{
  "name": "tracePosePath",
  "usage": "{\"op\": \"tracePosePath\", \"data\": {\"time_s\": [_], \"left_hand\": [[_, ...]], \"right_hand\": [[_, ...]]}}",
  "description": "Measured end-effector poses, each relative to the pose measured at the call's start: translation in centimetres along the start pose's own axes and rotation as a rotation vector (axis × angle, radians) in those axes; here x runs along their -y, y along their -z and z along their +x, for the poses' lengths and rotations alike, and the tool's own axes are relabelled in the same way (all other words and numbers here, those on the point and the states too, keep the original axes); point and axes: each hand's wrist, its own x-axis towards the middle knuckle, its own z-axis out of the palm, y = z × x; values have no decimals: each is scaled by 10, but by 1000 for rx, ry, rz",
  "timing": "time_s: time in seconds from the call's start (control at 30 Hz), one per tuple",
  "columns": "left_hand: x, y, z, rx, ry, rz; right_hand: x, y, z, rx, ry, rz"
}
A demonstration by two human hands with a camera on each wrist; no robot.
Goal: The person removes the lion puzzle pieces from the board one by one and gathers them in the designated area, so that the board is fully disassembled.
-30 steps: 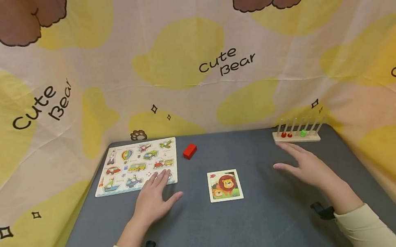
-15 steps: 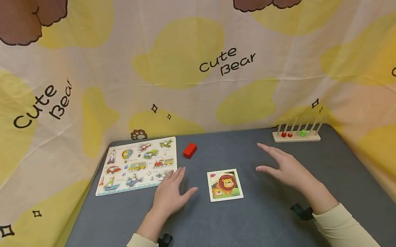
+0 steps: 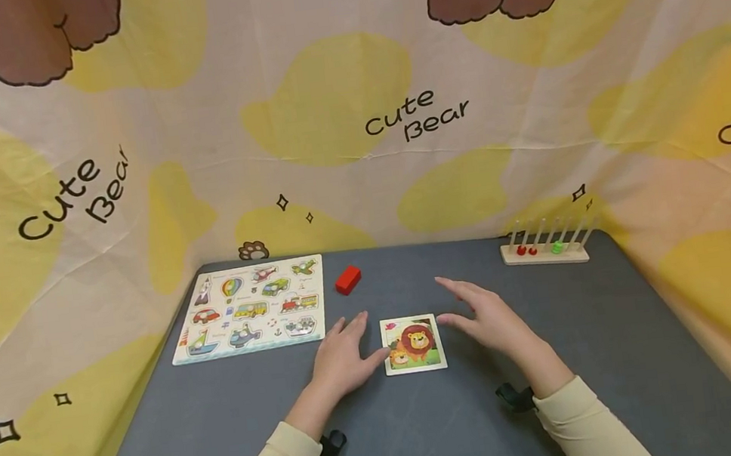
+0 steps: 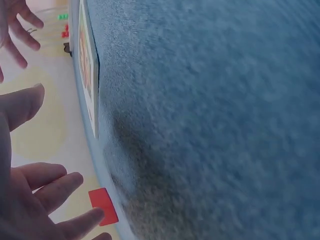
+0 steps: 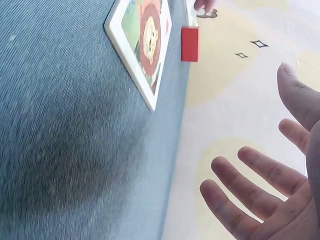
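A small lion puzzle board (image 3: 414, 344) with a white frame lies flat on the dark table, between the two hands. My left hand (image 3: 344, 360) hovers at its left side with fingers extended, the thumb reaching the board's left edge in the head view; whether it touches cannot be told. On the other side is my right hand (image 3: 489, 319), fingers spread and thumb close to the board's upper right corner. Neither hand holds anything. In the right wrist view the puzzle board (image 5: 145, 45) sits apart from the right fingers (image 5: 240, 185).
A red block (image 3: 348, 280) lies behind the puzzle board. At the back left is a larger vehicle puzzle board (image 3: 252, 309). A wooden peg stand (image 3: 544, 255) with red and green beads stands at the back right. A printed cloth (image 3: 324, 111) surrounds the table.
Both hands have moved inward toward the lion puzzle board, the left one from over the vehicle puzzle, the right one from near the peg stand. The objects have stayed in place.
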Motion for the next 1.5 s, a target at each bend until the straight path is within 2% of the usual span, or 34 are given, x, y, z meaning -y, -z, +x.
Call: {"op": "tracePosePath", "data": {"time_s": [0.27,0.47,0.57,0.7,0.83,1.03,1.3,1.5], "left_hand": [[-13,-5,9,46,36,18],[-21,-13,18,1,92,53],[-22,-17,21,-4,107,98],[-21,-20,22,29,112,143],[-20,-21,22,46,114,151],[-22,-23,24,35,142,170],[-22,-29,27,30,175,178],[-22,-31,25,14,166,162]], "right_hand": [[6,-12,9,37,13,21],[10,-24,18,65,20,66],[13,-31,22,86,18,79],[17,-39,26,117,15,73],[19,-48,29,138,53,70],[18,-63,34,163,85,74],[17,-77,39,149,54,58],[18,-87,41,160,22,30]]}}
